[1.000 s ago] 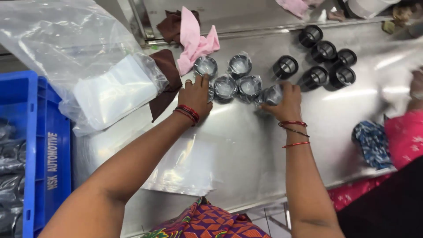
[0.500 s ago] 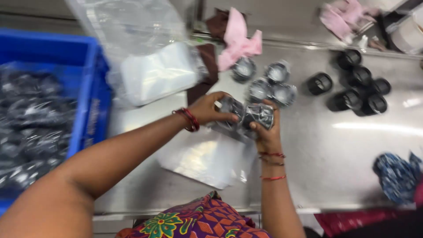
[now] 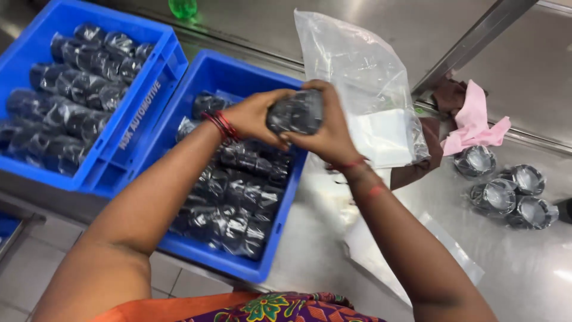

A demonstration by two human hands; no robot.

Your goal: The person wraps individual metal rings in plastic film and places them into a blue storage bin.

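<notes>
Nearest the camera, at the bottom edge, is a patterned garment [image 3: 280,307] in orange and purple, and from there both forearms reach up and away over the work surface. To the right of them a flat, clear plastic sheet [image 3: 441,250] lies on the steel table [image 3: 536,280]. The left hand [image 3: 253,116], with red bangles at the wrist, and the right hand [image 3: 328,131], with red thread at the wrist, meet over the near blue crate [image 3: 280,238]. Between them they grip a wrapped bundle [image 3: 296,112] of dark round parts in clear film. Both hands are curled around it, the left cupping its left end, the right wrapping over the top and right end. The bundle's long axis runs roughly left to right, from one palm to the other, and it hangs in the air above the crate's far right part rather than resting in it. Below it the crate is stacked with similar wrapped bundles [image 3: 238,203]. Neither hand is clearly nearer; the grip looks shared. Further left, a second blue crate [image 3: 101,161] holds more of them. Beyond the hands stands a large clear bag [image 3: 357,71] with white sheets inside, and to the right a pink cloth [image 3: 473,125] above four loose wrapped rings [image 3: 506,194].
</notes>
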